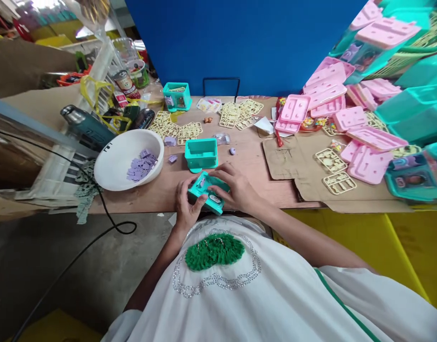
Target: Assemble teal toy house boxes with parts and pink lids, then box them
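Plywood, pale and bare, makes up the long tabletop [246,156] that crosses the middle of the frame; behind it stands a flat blue wall [239,42], and below its near edge, at lower left, lies grey concrete floor [79,266] with a black cable [107,213] looping down over the table's lip.

At the near edge, bottom centre, a flat teal plastic case [208,194] is held just above the wood; the left hand [185,205] grasps its left end with the thumb on top, and the right hand [236,189] is curled over its right side, fingers pressed on the upper face (both hands closed on it, neither loose).

Just beyond the case sits a small open teal plastic box [201,153]; to its left, a round white bowl [111,166] holds small lilac plastic pieces [142,166], and a few more lie loose on the wood between bowl and box; further back, a second teal box [177,96] stands near the wall.

Cream plastic part frames [239,114] are spread across the upper centre; a brown cardboard sheet [296,161] lies right of centre and overhangs the near edge; pink plastic trays [328,90] are heaped at upper right, with large teal tubs [413,109] beyond them.

Open wood remains between the small box and the cardboard; the right side and the far left are crowded.
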`<move>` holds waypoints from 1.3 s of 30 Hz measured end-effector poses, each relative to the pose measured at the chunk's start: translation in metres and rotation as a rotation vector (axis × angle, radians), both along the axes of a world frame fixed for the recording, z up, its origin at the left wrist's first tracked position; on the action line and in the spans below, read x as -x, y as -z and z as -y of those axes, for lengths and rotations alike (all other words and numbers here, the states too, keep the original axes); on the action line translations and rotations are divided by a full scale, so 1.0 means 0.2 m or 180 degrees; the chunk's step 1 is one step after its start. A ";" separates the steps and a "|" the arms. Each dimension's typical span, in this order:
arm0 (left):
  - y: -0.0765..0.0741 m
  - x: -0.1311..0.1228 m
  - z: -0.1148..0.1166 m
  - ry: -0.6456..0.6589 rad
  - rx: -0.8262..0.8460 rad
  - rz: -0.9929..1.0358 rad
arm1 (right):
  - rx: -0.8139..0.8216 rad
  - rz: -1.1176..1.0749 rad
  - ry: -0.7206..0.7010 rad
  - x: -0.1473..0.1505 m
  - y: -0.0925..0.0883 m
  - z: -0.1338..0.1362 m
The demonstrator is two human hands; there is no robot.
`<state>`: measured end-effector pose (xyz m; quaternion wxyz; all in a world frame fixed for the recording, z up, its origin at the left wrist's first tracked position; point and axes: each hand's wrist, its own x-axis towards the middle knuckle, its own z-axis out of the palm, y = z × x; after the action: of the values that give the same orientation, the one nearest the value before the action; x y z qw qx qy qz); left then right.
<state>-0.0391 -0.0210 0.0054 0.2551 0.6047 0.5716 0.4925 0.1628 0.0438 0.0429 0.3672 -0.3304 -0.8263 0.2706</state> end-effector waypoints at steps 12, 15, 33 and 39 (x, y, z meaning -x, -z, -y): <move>-0.04 0.12 -0.16 0.1651 0.0458 -0.0196 | 0.0044 0.0428 -0.0411 0.04 -0.07 -0.07; -0.04 0.09 -0.17 0.1621 0.0386 -0.0043 | 0.0028 0.0400 -0.0244 0.07 -0.04 -0.06; 0.08 0.06 -0.13 0.1146 0.0282 -0.0111 | -0.0465 0.0340 -0.1348 0.01 -0.07 -0.20; 0.10 0.04 -0.13 0.1081 0.0152 -0.0049 | -0.0518 0.0315 -0.1541 -0.01 -0.06 -0.27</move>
<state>-0.0480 0.0050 -0.0142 0.3445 0.6901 0.4746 0.4240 0.1656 0.0981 0.0540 0.2763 -0.1053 -0.9173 0.2668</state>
